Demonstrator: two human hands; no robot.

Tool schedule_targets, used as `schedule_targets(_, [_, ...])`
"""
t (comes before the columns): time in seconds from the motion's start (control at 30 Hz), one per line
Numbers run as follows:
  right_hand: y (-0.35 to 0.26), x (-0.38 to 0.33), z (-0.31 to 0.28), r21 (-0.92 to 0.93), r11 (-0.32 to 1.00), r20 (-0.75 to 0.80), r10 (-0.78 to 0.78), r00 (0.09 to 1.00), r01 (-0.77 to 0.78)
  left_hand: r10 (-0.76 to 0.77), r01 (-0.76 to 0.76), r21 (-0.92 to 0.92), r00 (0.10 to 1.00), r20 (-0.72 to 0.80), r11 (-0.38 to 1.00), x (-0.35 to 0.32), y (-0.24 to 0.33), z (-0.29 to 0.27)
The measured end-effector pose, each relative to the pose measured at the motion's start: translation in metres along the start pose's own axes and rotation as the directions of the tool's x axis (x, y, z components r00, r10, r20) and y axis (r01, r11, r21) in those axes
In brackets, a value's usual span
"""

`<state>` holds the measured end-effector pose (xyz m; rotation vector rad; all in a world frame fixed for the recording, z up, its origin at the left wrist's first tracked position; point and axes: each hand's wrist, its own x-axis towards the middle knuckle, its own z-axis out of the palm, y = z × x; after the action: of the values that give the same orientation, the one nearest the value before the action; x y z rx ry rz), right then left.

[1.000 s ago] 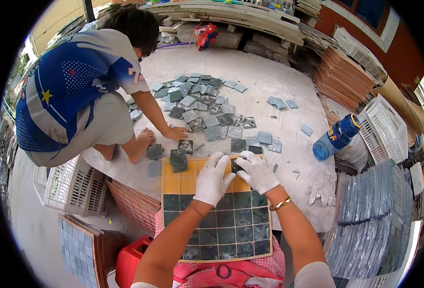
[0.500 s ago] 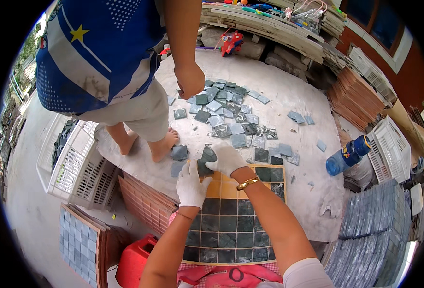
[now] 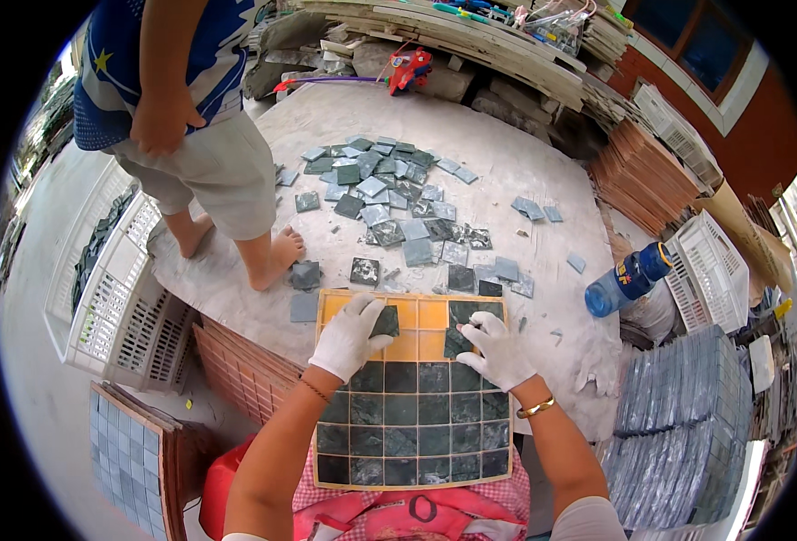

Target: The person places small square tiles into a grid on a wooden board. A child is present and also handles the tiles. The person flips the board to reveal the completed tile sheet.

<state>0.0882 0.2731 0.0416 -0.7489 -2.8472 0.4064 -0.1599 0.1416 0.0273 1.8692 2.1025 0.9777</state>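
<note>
A yellow gridded tray (image 3: 407, 350) lies across my lap and the slab's near edge. Its nearer rows hold dark green square tiles (image 3: 399, 407), while several cells at the far side show bare yellow. My gloved left hand (image 3: 348, 340) is closed on a loose dark tile (image 3: 386, 321) above the tray's far left part. At the far right cells, my gloved right hand (image 3: 496, 348) has its thumb and fingers pinched at the edge of another dark tile (image 3: 456, 342). Whether that tile sits fully in its cell I cannot tell.
Loose tiles (image 3: 373, 187) are heaped on the pale slab (image 3: 543, 261). A barefoot person (image 3: 227, 180) stands at its left edge. A blue bottle (image 3: 628, 279) is at the right, near white crates (image 3: 707, 270) and stacked grey tile sheets (image 3: 682, 424). Brown trays (image 3: 245, 365) lean at the left.
My right hand has moved from the far loose tiles to the tray's right cells. My left hand now holds a tile over the tray. The view has shifted, and the standing person's arm has drawn back.
</note>
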Motion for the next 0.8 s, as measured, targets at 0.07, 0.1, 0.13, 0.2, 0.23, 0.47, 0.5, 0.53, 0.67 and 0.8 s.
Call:
schedule_targets(0.07, [-0.004,-0.001,0.000,-0.053,0.998,-0.018,-0.041,0.999,0.040,0.035,-0.032,-0.032,0.995,0.093,0.999,-0.001,0.019,0.006])
schedule_targets(0.1, [-0.006,-0.002,-0.001,-0.085,0.995,-0.028,-0.056,0.998,0.053,0.054,-0.051,-0.031,0.992,0.111,0.998,0.000,0.028,0.012])
schedule_targets(0.13, [-0.007,-0.001,0.001,-0.068,0.993,-0.033,-0.095,0.995,0.092,0.074,-0.071,-0.029,0.989,0.129,0.997,0.001,0.035,0.017])
schedule_targets(0.2, [-0.012,0.009,0.004,-0.041,0.985,-0.044,-0.170,0.985,0.168,0.088,-0.086,-0.025,0.982,0.166,0.996,0.005,0.042,0.028])
schedule_targets(0.23, [-0.014,0.011,0.002,-0.032,0.986,-0.046,-0.163,0.985,0.162,0.097,-0.094,-0.025,0.978,0.183,0.995,0.007,0.044,0.033])
schedule_targets(0.47, [-0.012,0.003,-0.024,0.026,0.998,0.173,0.059,0.983,-0.065,0.058,-0.053,-0.031,0.982,0.180,0.998,0.007,0.049,0.046])
schedule_targets(0.5, [-0.015,0.001,-0.027,0.055,0.991,0.171,0.113,0.979,-0.123,0.055,-0.051,-0.031,0.985,0.164,0.998,0.006,0.051,0.049])
schedule_targets(0.53, [-0.012,0.003,-0.024,0.105,0.985,0.140,0.119,0.983,-0.134,0.052,-0.048,-0.031,0.988,0.147,0.998,0.006,0.053,0.052])
schedule_targets(0.67, [-0.010,0.028,-0.020,0.233,0.956,0.046,0.172,0.984,-0.178,0.022,-0.026,0.062,0.997,0.069,0.998,-0.001,0.066,0.056])
schedule_targets(0.8, [0.013,0.086,-0.011,0.164,0.970,-0.082,0.195,0.977,-0.180,0.037,-0.040,0.063,0.998,0.044,0.997,-0.032,0.077,0.057])
